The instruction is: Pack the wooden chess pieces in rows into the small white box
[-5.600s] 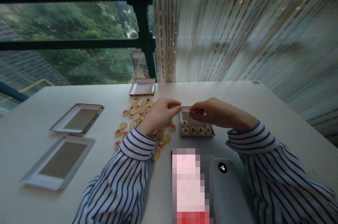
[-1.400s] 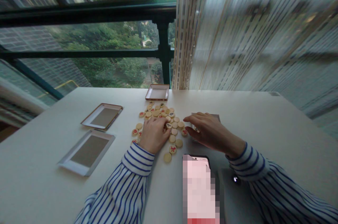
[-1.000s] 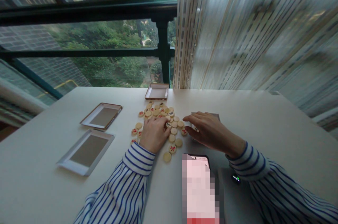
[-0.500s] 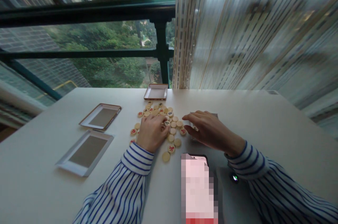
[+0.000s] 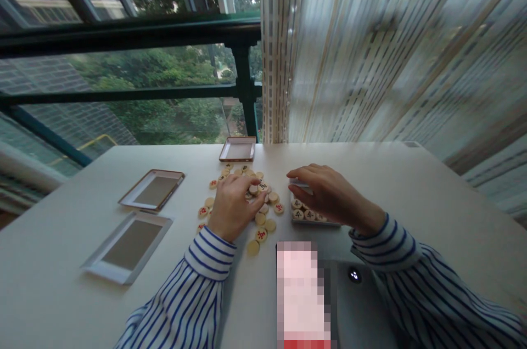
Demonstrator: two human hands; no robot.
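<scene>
Round pieces [image 5: 270, 225] lie beneath curved, palm-down hands [image 5: 234, 203] [image 5: 329, 192].

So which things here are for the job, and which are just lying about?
Seemingly in use:
xiangqi piece pinched by left hand
scattered xiangqi pieces
piece box under right hand

Apparently just lying about:
phone
grey device
white-rimmed tray
left brown-rimmed tray
far brown-rimmed tray

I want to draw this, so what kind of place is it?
Probably an enclosed balcony or sunroom: there's a dark railing, leafy trees outside, and a long sheer curtain hanging alongside.
</scene>
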